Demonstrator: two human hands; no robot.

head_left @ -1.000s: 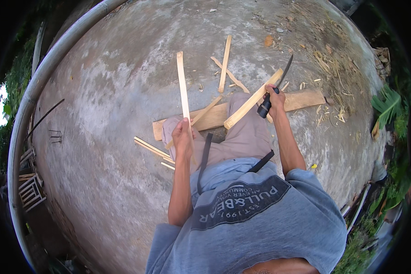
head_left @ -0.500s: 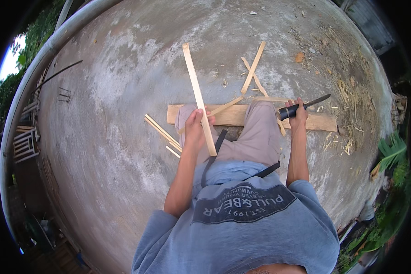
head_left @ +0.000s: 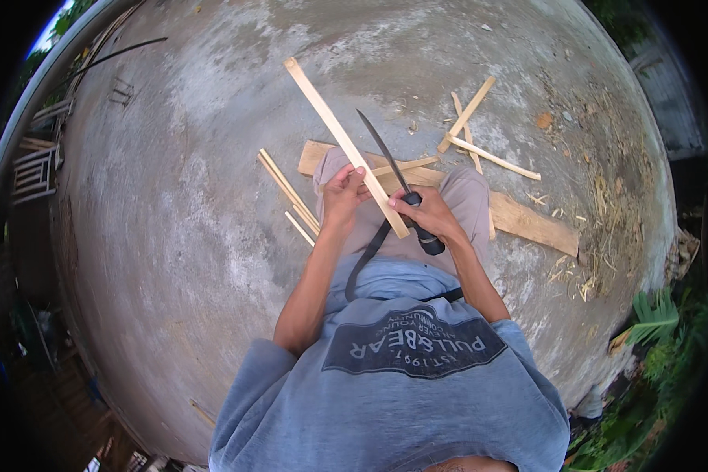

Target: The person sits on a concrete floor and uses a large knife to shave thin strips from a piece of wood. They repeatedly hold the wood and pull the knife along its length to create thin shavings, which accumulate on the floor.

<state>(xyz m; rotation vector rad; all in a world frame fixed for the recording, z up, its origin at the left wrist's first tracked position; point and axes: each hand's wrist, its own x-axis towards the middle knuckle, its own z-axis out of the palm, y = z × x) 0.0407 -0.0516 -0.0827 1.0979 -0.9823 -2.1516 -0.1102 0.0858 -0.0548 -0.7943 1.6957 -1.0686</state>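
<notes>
Pale, straight-edged bamboo slat (head_left: 340, 140) gripped by left hand (head_left: 344, 191); right hand (head_left: 429, 214) holds knife (head_left: 385, 153).

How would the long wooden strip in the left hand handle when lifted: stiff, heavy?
The wooden strip probably stays stiff: it juts out straight from the left hand, unsupported. It seems light, being thin and held near one end. Flat-sided, it likely won't roll.
</notes>
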